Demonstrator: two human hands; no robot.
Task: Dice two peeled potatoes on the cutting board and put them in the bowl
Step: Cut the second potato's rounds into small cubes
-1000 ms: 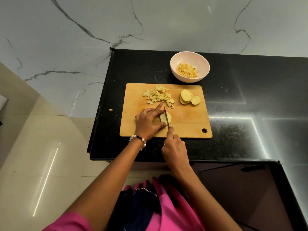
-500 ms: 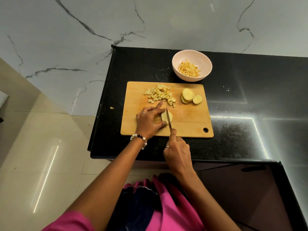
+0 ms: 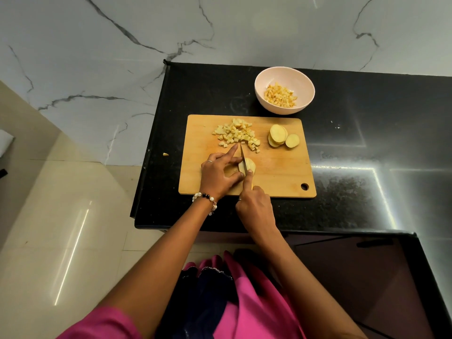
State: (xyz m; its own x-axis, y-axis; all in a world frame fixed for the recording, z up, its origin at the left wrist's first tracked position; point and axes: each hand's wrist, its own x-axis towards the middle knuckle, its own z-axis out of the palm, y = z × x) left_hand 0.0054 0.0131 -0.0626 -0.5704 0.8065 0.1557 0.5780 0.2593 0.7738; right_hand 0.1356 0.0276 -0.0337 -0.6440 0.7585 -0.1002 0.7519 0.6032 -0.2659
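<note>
The knife point(image 3: 242, 156) now sits deeper across the potato piece point(image 3: 249, 165) than half a second ago, its tip reaching past the left hand point(image 3: 221, 173), whose curled fingers pin the piece to the cutting board point(image 3: 274, 172). The right hand point(image 3: 255, 206) grips the handle, forefinger along the spine. Another slice is coming off. Beyond the hands lie the diced pile point(image 3: 236, 134), slices point(image 3: 281, 137) and the bowl point(image 3: 285, 90), so dicing is unfinished.

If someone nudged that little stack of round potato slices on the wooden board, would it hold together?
Probably not: the pale round potato slices overlap loosely, so a nudge would likely slide them apart. Their cut faces look moist, so perhaps slippery. Lying flat on the wooden cutting board, they seem unlikely to roll.
</note>
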